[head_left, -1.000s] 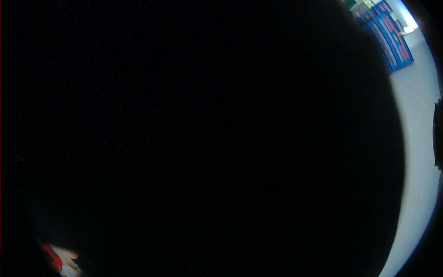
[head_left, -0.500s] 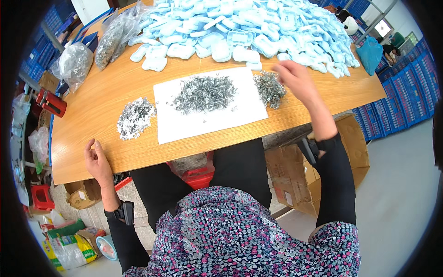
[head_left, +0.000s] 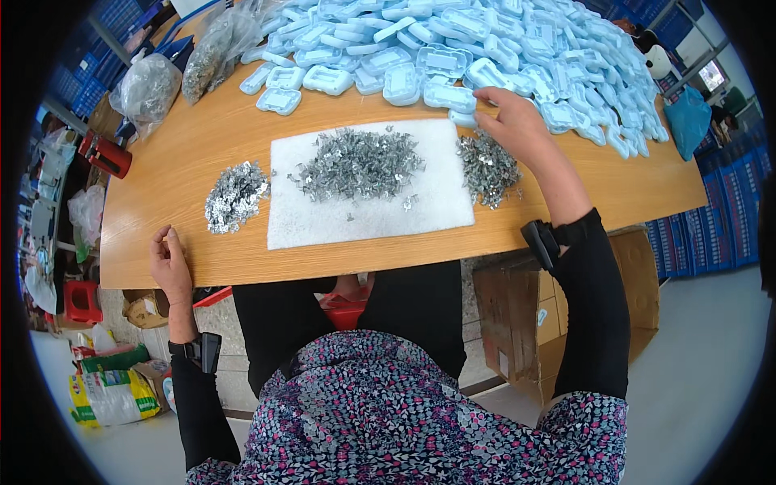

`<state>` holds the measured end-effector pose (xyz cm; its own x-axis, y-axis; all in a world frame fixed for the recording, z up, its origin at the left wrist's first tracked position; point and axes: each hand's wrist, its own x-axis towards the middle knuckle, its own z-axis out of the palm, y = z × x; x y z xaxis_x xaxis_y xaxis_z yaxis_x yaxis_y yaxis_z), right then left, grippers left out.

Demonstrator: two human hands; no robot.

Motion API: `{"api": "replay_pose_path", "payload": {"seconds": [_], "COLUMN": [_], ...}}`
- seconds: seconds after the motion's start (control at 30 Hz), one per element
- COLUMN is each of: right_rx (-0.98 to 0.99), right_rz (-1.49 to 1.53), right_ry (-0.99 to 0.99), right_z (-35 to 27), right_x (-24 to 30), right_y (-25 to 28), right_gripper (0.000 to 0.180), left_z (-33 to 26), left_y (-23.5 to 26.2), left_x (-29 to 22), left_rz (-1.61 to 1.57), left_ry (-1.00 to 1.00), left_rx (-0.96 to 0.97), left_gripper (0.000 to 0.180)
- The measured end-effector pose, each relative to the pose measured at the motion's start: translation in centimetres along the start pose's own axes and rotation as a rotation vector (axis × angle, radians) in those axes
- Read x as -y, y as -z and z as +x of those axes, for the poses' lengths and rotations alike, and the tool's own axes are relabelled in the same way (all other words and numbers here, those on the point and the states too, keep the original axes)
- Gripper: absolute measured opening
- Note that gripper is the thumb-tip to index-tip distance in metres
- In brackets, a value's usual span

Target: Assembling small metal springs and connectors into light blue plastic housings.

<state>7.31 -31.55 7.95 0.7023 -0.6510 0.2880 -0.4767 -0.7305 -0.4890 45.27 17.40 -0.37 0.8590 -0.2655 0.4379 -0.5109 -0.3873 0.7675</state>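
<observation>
The right hand point(head_left: 517, 125) reaches out at about one o'clock on the bench point(head_left: 194, 162), fingers curled down at the near edge of the big heap of light blue plastic shells point(head_left: 485, 40) and just above a small pile of metal clips point(head_left: 487, 166). Its fingertips touch or nearly touch a blue shell; I cannot tell whether they are closed on anything. The left hand point(head_left: 170, 263) rests at about eight o'clock on the bench's near edge, fingers loosely together and holding nothing.

The blue shells look light, rigid and smooth, likely a bit slippery, and easiest to pick up by pinching across the short sides of one lying loose at the heap's edge. The clips look small, thin, stiff and sharp-edged; they tangle in clumps, so a fingertip pinch of one or a few would serve better than a scoop.

A white foam mat point(head_left: 368, 190) lies at twelve o'clock, carrying the largest clip heap point(head_left: 360, 162). Another clip pile point(head_left: 234, 194) sits on bare wood at ten o'clock. The bench is smooth light wood, on which small parts could slide. Clear bags of parts point(head_left: 149, 85) lie at the far left corner, near a red tool point(head_left: 103, 153). Cardboard boxes point(head_left: 517, 315) stand below at four o'clock, blue crates point(head_left: 711, 234) along the right.
</observation>
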Motion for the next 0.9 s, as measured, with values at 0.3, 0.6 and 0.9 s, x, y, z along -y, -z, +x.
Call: {"api": "replay_pose_path", "payload": {"seconds": [0.3,0.6,0.9], "right_rx": [0.411,0.129,0.112], "right_rz": [-0.316,-0.142,0.266], "right_ry": [-0.06,0.085,-0.059], "right_z": [6.6,1.7,-7.1], "right_x": [1.4,4.9,12.5], "right_y": [-0.9,1.1,-1.5], "right_gripper": [0.057,0.053,0.053], "left_z": [0.2,-0.1,-4.9], "left_y": [0.5,1.0,-5.1], "left_x": [1.9,0.0,-18.5], "left_rz": [-0.086,-0.095,-0.587], "left_ry": [0.044,0.06,0.092], "left_rx": [0.023,0.019,0.708], "left_gripper": [0.022,0.021,0.048]}}
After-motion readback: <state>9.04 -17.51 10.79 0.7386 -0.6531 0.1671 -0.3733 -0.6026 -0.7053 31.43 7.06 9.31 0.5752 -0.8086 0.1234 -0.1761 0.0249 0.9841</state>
